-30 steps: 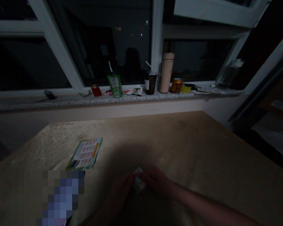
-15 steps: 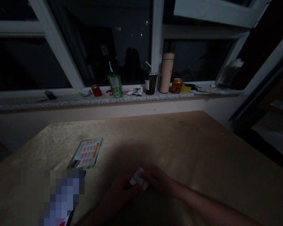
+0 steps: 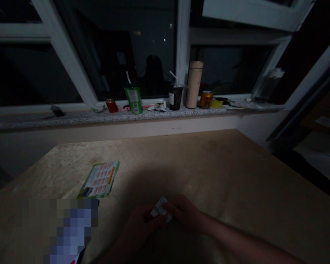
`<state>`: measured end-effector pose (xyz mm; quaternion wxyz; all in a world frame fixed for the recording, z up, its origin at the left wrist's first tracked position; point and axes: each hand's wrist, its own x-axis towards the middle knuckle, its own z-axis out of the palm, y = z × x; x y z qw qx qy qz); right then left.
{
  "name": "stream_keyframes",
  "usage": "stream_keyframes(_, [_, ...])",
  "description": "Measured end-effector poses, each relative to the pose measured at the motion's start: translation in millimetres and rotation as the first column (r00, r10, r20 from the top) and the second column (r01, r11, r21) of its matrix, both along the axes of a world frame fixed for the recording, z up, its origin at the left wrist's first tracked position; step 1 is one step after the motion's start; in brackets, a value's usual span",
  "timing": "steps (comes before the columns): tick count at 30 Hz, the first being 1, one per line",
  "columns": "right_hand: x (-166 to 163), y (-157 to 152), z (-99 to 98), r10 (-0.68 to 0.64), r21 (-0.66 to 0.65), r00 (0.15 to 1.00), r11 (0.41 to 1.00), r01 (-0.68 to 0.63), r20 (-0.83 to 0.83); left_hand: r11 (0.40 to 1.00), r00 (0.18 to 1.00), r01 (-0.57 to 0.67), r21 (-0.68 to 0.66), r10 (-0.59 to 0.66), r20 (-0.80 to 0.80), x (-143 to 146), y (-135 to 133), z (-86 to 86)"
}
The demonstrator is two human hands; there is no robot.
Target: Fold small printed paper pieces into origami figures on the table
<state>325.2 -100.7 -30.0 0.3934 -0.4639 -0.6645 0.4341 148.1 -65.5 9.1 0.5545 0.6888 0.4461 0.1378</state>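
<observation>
- We hold a small white printed paper (image 3: 161, 206) between both hands, low in view; it slants, and the dimness hides whether it is paper or thin card.
- Our left hand (image 3: 137, 223) has its fingers closed on the paper's left and near side, the thumb lying across the lower part.
- Our right hand (image 3: 187, 214) pinches the right edge, its thumb over the face — the fingers beneath are hidden from us.
- Below the fingers lies the tan tabletop (image 3: 203, 165); we cannot tell whether the hands touch it.
- Left of the fingers and farther out, we see a green-edged calendar card (image 3: 100, 179) lying flat; a blurred-out bluish item (image 3: 74, 231) lies nearer us.
- Well beyond the fingers, a speckled windowsill (image 3: 151, 116) carries a green cup (image 3: 134, 99), a dark drink cup (image 3: 176, 101), a pink flask (image 3: 194, 86) and a gold can (image 3: 206, 100).
</observation>
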Motion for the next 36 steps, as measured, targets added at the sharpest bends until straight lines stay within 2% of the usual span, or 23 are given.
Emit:
stream_keyframes(3, [0,1,2.0,-0.075,-0.031,0.995,0.997,0.074,-0.062,0.999,0.999,0.043,-0.03,-0.042,0.019,0,-1,1.3])
stream_keyframes(6, [1,2,5.6,-0.115,-0.078,0.989,0.991,0.108,-0.094,0.994,0.992,0.114,-0.001,-0.113,-0.057,-2,-3,0.7])
stream_keyframes(10, [2,3,6.1,-0.095,-0.089,0.992,0.992,0.087,-0.088,0.992,0.991,0.108,0.067,-0.102,-0.092,-6,-5,-5.1])
stream_keyframes(14, [2,2,-1.5,-0.074,-0.094,0.99,0.994,0.063,-0.12,0.987,0.982,0.11,0.116,-0.09,-0.165,-6,-6,-9.1])
stream_keyframes(16, [3,2,-4.3,-0.068,-0.093,0.988,0.994,0.055,-0.138,0.988,0.98,0.101,0.119,-0.078,-0.184,-7,-7,-8.9])
stream_keyframes(18, [4,3,-4.3,-0.069,-0.093,0.987,0.994,0.055,-0.148,0.989,0.986,0.11,0.098,-0.096,-0.138,-10,-8,-8.6])
stream_keyframes(20, [6,3,-2.0,-0.062,-0.1,0.988,0.994,0.048,-0.144,0.992,0.996,0.083,0.095,-0.079,-0.043,-13,-8,-9.4])
stream_keyframes(22, [7,3,1.3,-0.033,-0.117,0.991,0.993,0.017,-0.132,0.995,1.0,-0.012,0.1,0.009,0.027,-17,-6,-11.5])
stream_keyframes(24, [8,3,4.3,0.007,-0.131,0.993,0.991,-0.022,-0.115,0.984,0.989,-0.147,0.103,0.146,0.021,-18,-4,-13.9])
stream_keyframes(26, [8,3,6.1,0.028,-0.142,0.994,0.989,-0.042,-0.102,0.974,0.978,-0.205,0.101,0.207,-0.012,-19,-1,-15.6])
stream_keyframes(32, [7,3,1.4,0.0,-0.111,0.998,0.994,-0.008,-0.07,0.977,0.986,-0.146,0.155,0.157,-0.06,-18,1,-17.7])
stream_keyframes(36, [6,3,-4.0,-0.023,-0.074,0.997,0.997,0.018,-0.074,0.963,0.977,-0.188,0.194,0.204,-0.066,-18,-1,-20.6])
